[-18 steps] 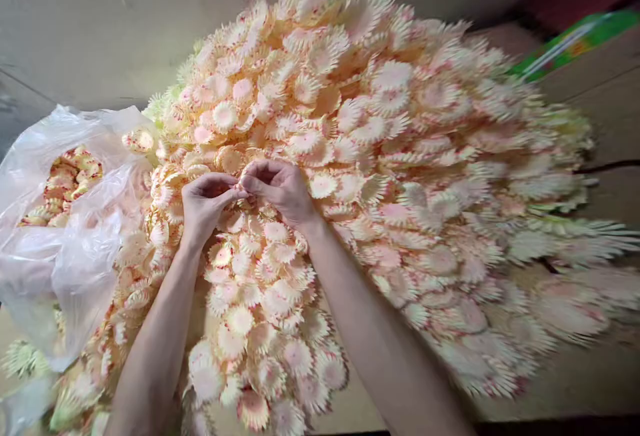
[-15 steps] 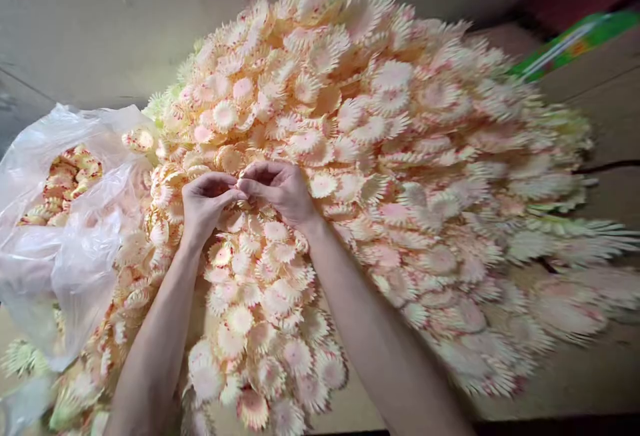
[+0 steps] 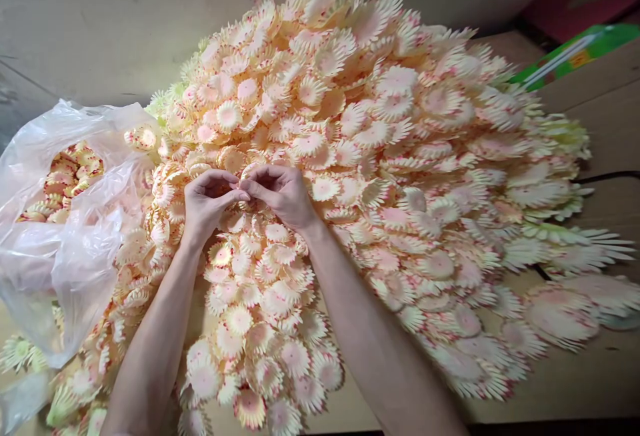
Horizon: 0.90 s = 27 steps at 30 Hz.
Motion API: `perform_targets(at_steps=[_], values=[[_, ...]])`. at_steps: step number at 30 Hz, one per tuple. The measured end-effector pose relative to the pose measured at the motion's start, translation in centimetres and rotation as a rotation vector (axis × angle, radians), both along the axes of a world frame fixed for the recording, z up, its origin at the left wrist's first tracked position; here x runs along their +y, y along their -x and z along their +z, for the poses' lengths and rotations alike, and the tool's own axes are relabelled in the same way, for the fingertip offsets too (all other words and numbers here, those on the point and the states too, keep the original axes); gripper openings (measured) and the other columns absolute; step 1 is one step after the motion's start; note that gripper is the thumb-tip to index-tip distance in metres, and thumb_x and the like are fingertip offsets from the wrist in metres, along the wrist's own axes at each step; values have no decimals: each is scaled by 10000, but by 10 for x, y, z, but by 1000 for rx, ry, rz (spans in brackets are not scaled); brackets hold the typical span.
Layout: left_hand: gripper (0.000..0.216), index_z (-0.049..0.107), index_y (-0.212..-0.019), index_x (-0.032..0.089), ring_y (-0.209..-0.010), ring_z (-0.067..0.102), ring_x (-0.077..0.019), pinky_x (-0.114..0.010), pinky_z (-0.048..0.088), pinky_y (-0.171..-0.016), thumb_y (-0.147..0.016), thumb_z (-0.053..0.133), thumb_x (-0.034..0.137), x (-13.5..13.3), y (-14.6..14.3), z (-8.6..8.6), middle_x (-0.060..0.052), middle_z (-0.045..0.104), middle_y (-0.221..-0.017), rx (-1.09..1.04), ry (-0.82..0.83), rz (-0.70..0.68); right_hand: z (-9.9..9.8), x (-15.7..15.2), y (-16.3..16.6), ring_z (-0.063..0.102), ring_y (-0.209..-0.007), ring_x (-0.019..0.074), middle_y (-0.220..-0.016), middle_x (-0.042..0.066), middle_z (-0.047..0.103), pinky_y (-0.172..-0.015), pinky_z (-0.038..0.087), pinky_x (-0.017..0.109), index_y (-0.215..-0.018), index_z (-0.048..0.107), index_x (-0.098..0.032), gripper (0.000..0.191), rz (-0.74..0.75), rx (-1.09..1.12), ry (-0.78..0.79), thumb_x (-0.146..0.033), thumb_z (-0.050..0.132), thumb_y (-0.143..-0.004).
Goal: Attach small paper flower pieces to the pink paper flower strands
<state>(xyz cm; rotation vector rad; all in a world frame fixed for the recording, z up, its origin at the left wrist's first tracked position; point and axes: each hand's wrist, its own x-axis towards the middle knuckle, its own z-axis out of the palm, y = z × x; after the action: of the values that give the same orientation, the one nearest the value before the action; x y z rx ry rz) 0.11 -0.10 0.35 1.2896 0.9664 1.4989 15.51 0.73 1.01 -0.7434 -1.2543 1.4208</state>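
Pinching thumb to finger with left hand (image 3: 204, 208) and right hand (image 3: 287, 201), tips brought together; cannot tell on what, too small and hidden. Can see petal discs (image 3: 239, 319) just nearer than the fingertips, about equally close to both hands, strung lengthwise toward the bench's (image 3: 361, 401) near edge, with a larger heap (image 3: 375, 135) beyond, spreading toward the right-hand edge.

Bare and slim

The left hand (image 3: 207, 206) and right hand (image 3: 287, 197) are bare, with slender fingers (image 3: 267, 172) and narrow wrists (image 3: 193, 239). The left forearm (image 3: 157, 336) and right forearm (image 3: 365, 329), bare as well, broaden from the wrist.
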Motion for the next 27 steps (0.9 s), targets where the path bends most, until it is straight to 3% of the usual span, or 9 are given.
perform_targets(at_steps=[9, 18, 23, 27], values=[[264, 663, -806, 174, -654, 613, -59, -169, 540, -638, -679, 862, 293, 1, 1, -3, 15, 641, -756, -39, 27, 54, 2, 0, -2, 593, -543, 105, -624, -8, 660, -537, 495, 246, -704, 643, -174, 243, -4, 26, 14, -372, 768, -770], [250, 499, -880, 224, -627, 478, -60, -133, 452, -531, -839, 722, 328, -3, -5, 0, 27, 486, -788, -66, 45, 48, 1, -3, -3, 594, -474, 119, -562, 3, 672, -489, 488, 256, -594, 614, -173, 179, -66, -41, 34, -254, 739, -693], [338, 385, -832, 233, -636, 438, -54, -112, 453, -520, -857, 694, 369, -8, -14, 6, 32, 440, -808, -96, 67, 12, 2, -3, -5, 473, -381, 80, -446, -38, 550, -410, 362, 223, -491, 533, -181, 222, -99, 15, 3, -174, 688, -650], [310, 358, -841, 243, -637, 489, -49, -159, 529, -567, -899, 629, 381, -9, -16, 6, 34, 429, -833, -127, 125, -2, 0, -3, -9, 377, -369, 53, -438, -56, 492, -405, 304, 215, -477, 466, -186, 276, -83, 143, 51, -166, 692, -634]])
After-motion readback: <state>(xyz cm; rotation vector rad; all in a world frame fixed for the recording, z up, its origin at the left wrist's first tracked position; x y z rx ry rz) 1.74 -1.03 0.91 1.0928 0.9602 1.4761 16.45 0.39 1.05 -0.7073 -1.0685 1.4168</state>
